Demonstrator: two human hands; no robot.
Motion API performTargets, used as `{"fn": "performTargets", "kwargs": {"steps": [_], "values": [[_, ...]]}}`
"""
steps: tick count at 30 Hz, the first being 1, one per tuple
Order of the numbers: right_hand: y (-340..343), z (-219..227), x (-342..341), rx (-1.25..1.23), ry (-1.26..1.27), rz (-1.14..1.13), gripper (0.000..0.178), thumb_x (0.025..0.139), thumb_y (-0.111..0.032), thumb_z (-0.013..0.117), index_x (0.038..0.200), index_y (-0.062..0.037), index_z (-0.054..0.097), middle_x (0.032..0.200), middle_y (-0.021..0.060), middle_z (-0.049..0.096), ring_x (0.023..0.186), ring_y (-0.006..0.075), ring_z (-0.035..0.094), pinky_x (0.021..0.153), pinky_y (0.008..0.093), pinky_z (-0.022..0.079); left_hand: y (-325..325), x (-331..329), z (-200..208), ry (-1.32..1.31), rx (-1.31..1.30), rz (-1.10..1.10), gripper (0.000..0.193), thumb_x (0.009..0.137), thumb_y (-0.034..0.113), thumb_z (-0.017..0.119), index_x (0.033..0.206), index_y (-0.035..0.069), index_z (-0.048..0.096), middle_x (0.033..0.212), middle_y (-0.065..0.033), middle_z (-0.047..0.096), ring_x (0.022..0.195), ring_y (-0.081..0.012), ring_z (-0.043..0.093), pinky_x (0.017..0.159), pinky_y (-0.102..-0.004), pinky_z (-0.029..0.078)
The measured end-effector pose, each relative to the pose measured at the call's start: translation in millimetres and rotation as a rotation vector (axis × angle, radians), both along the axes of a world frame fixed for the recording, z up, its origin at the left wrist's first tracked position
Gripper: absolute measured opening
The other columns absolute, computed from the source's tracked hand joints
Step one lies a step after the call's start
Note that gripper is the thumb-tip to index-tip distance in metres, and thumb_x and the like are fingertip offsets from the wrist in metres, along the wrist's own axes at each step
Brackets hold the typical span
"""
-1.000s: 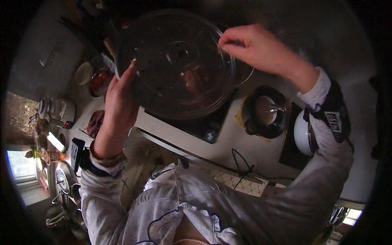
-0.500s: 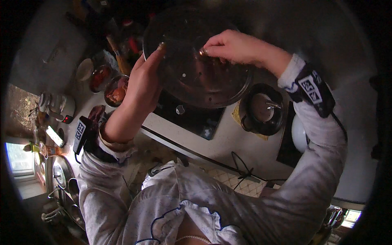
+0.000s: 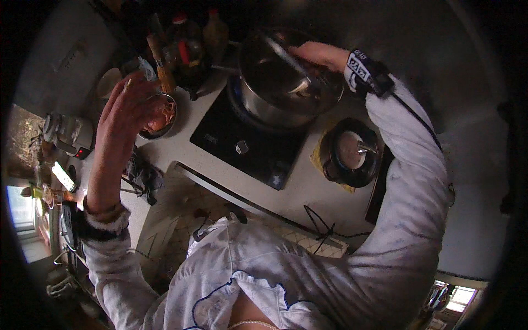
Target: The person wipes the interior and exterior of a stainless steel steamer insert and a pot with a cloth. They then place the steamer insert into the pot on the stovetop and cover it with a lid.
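Note:
My right hand [image 3: 318,55] grips a glass pot lid [image 3: 285,56], now tilted so its rim shows nearly edge-on above a deep metal pot [image 3: 269,104]. The pot stands on a black induction cooktop [image 3: 220,140] with a light knob. Over to the left, my left hand [image 3: 125,107] is open, its fingers stretched out beside and partly over a metal bowl [image 3: 170,122] of reddish food. It hides part of that bowl and what lies behind. Whether its fingertips touch the food I cannot tell.
Right of the cooktop, a dark pan [image 3: 360,175] holding a light bowl and a metal utensil sits on a yellow cloth [image 3: 318,157]. Bottles [image 3: 215,33] and brushes stand at the back. A lit phone [image 3: 64,176] and a kettle-like appliance [image 3: 77,137] are far left.
My left hand has left the lid and moved left to the bowl of reddish food. The lid, held in my right hand, has tipped up, uncovering the pot.

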State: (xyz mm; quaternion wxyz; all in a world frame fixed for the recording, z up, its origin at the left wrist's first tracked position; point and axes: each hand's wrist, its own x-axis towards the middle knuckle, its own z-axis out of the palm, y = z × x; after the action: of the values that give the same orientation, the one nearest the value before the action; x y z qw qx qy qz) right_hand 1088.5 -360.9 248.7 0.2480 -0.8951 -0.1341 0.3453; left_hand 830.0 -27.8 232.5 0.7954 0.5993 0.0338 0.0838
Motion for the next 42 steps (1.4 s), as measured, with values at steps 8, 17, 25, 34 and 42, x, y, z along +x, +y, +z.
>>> {"fn": "performTargets", "kwargs": {"steps": [8, 17, 25, 34, 42], "values": [[18, -65, 17, -0.242, 0.099, 0.031, 0.061, 0.092, -0.049, 0.043, 0.076, 0.0092, 0.053, 0.061, 0.0133, 0.055, 0.058, 0.0245, 0.065, 0.048, 0.0296, 0.054, 43, -95, -48, 0.202, 0.028, 0.123, 0.046, 0.095, 0.029, 0.046, 0.131, 0.002, 0.037, 0.116, -0.0139, 0.056, 0.093, -0.0194, 0.062, 0.077, -0.0303, 0.050], [25, -130, 46, -0.417, 0.002, 0.285, 0.057, 0.093, -0.046, 0.040, 0.094, 0.0059, 0.064, 0.082, 0.0159, 0.067, 0.075, 0.0279, 0.065, 0.069, 0.0384, 0.051, 59, -168, -77, 0.258, 0.018, 0.288, 0.041, 0.096, 0.026, 0.045, 0.127, 0.001, 0.041, 0.108, -0.0134, 0.059, 0.088, -0.0183, 0.063, 0.075, -0.0286, 0.049], [10, -157, 77, -0.368, -0.014, 0.533, 0.042, 0.094, -0.035, 0.042, 0.103, 0.0024, 0.058, 0.084, 0.0130, 0.065, 0.077, 0.0239, 0.064, 0.070, 0.0341, 0.051, 79, -161, -84, 0.431, -0.039, 0.533, 0.043, 0.093, 0.026, 0.049, 0.128, 0.003, 0.042, 0.105, -0.0109, 0.062, 0.087, -0.0167, 0.063, 0.079, -0.0308, 0.051], [12, -82, 146, -0.365, 0.156, 0.093, 0.030, 0.095, -0.023, 0.044, 0.113, -0.0016, 0.053, 0.087, 0.0098, 0.062, 0.080, 0.0194, 0.062, 0.071, 0.0292, 0.051, 135, -239, -127, 0.388, -0.135, 0.658, 0.031, 0.095, 0.027, 0.050, 0.116, 0.004, 0.053, 0.102, -0.0094, 0.063, 0.086, -0.0142, 0.062, 0.077, -0.0266, 0.051], [114, 33, 10, -0.230, -0.300, 0.181, 0.031, 0.096, -0.022, 0.044, 0.120, -0.0035, 0.051, 0.098, 0.0124, 0.060, 0.088, 0.0198, 0.061, 0.077, 0.0317, 0.050, 235, -477, -205, 0.693, 0.169, 1.682, 0.019, 0.091, 0.024, 0.053, 0.096, 0.006, 0.059, 0.082, -0.0041, 0.064, 0.069, -0.0098, 0.058, 0.058, -0.0249, 0.046]]}}
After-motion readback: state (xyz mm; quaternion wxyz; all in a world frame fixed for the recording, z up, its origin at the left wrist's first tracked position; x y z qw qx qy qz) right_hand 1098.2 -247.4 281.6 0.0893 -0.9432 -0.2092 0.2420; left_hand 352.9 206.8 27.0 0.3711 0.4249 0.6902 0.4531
